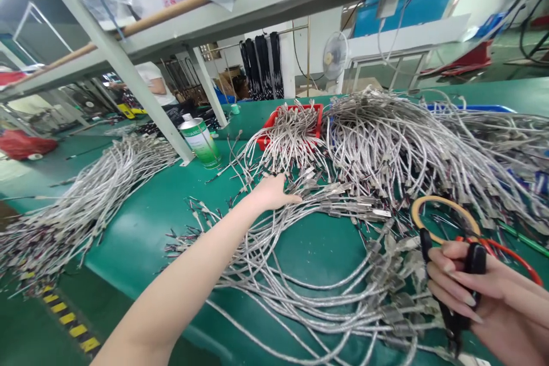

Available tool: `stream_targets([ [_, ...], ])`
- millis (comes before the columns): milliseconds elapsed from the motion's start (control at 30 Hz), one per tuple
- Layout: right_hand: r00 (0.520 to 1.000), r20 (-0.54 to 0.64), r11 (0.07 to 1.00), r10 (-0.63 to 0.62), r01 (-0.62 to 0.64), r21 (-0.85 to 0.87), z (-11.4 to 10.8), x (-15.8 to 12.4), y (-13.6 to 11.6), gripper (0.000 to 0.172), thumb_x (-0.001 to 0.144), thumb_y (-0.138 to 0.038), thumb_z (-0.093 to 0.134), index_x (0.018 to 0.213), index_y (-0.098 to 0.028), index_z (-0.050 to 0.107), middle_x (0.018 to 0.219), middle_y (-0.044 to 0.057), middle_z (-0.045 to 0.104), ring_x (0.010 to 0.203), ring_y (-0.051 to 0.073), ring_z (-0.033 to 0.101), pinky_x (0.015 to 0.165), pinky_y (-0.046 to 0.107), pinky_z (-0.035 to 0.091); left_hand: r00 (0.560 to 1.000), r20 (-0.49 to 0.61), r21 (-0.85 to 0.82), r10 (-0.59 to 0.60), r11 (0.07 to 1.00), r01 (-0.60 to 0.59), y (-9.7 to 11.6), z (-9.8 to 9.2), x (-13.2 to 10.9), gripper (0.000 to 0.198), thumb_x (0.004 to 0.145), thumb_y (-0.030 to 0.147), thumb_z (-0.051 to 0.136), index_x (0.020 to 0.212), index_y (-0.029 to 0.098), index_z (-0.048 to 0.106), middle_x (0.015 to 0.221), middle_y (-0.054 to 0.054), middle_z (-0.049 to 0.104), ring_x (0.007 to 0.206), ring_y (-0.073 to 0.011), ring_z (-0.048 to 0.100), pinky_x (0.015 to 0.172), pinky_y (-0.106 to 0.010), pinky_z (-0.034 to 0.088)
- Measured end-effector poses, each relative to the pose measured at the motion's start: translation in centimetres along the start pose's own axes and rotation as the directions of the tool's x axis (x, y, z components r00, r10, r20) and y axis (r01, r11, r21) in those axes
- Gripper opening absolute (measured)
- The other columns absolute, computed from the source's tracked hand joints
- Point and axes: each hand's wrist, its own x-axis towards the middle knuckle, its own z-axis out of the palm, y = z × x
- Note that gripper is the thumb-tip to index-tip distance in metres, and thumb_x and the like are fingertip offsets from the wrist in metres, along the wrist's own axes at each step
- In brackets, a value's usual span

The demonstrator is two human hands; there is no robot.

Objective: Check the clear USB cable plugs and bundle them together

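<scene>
My left hand (273, 191) reaches out over the middle of the bench, thumb stretched apart from the fingers. Its fingertips are partly hidden among the dark wire ends of silvery cables (295, 140) that spill from a red bin (317, 117). Below it, a loose bundle of silver cables (274, 274) with clear plastic-wrapped connectors curves across the green surface. At the lower right, my right hand (467, 286) is closed around black-handled pliers (475, 263), whose working end points downward and is partly hidden by the fingers.
A tape roll (446, 199) and a red loop (514, 257) lie beside the right hand. Large cable heaps (381, 143) stand at back right, another (111, 177) at left. A green-white can (201, 142) stands near a shelf post (128, 68). A person (154, 83) is behind.
</scene>
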Motion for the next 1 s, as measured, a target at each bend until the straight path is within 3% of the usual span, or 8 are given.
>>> stream_targets([
  [200, 0.998, 0.005, 0.998, 0.062, -0.062, -0.03, -0.9, 0.7, 0.7, 0.019, 0.053, -0.04, 0.081, 0.066, -0.032, 0.069, 0.065, 0.002, 0.037, 0.045, 0.01, 0.033, 0.04, 0.03, 0.019, 0.991, 0.065, -0.162, -0.119, 0.978, 0.128, -1.8, 0.1, 0.8, 0.036, 0.094, 0.035, 0.064, 0.125, 0.017, 0.06, 0.125, -0.011, 0.063, 0.106, -0.0245, 0.065, 0.089, -0.046, 0.057],
  [367, 0.998, -0.018, 0.998, 0.063, -0.064, -0.013, -1.1, 0.8, 1.0, 0.021, 0.053, -0.034, 0.084, 0.069, -0.031, 0.07, 0.064, 0.001, 0.038, 0.046, 0.01, 0.034, 0.04, 0.028, 0.024, 0.997, 0.062, -0.416, -0.055, 0.906, 0.076, -1.8, 0.2, 0.2, 0.036, 0.095, 0.035, 0.063, 0.125, 0.016, 0.059, 0.12, -0.01, 0.064, 0.099, -0.0222, 0.066, 0.083, -0.041, 0.059],
  [467, 0.997, -0.02, 0.998, 0.071, -0.071, 0.001, -1.0, 0.7, 1.1, 0.022, 0.053, -0.029, 0.084, 0.071, -0.03, 0.07, 0.066, 0.001, 0.038, 0.048, 0.011, 0.036, 0.039, 0.026, 0.026, 0.996, 0.074, -0.475, -0.052, 0.876, 0.081, -1.9, -0.1, -0.2, 0.034, 0.095, 0.034, 0.063, 0.124, 0.016, 0.06, 0.118, -0.01, 0.065, 0.096, -0.0212, 0.067, 0.08, -0.04, 0.06],
  [700, 0.998, -0.006, 0.998, 0.057, -0.056, 0.021, -1.1, 0.3, 1.0, 0.017, 0.06, -0.028, 0.08, 0.074, -0.029, 0.071, 0.066, 0.0, 0.034, 0.05, 0.012, 0.036, 0.04, 0.025, 0.026, 0.971, 0.202, -0.359, -0.125, 0.913, 0.192, -1.0, 0.5, 1.1, 0.036, 0.095, 0.037, 0.062, 0.124, 0.016, 0.06, 0.123, -0.011, 0.064, 0.103, -0.0236, 0.066, 0.087, -0.044, 0.058],
  [1000, 0.998, 0.027, 0.999, 0.048, -0.048, 0.01, -1.3, 0.3, 1.2, 0.013, 0.066, -0.032, 0.076, 0.077, -0.029, 0.07, 0.067, 0.001, 0.037, 0.049, 0.012, 0.036, 0.041, 0.028, 0.028, 0.983, 0.178, -0.162, -0.054, 0.983, 0.083, 0.8, 2.7, 1.0, 0.035, 0.094, 0.035, 0.064, 0.124, 0.016, 0.061, 0.127, -0.011, 0.062, 0.109, -0.0257, 0.064, 0.092, -0.048, 0.056],
])
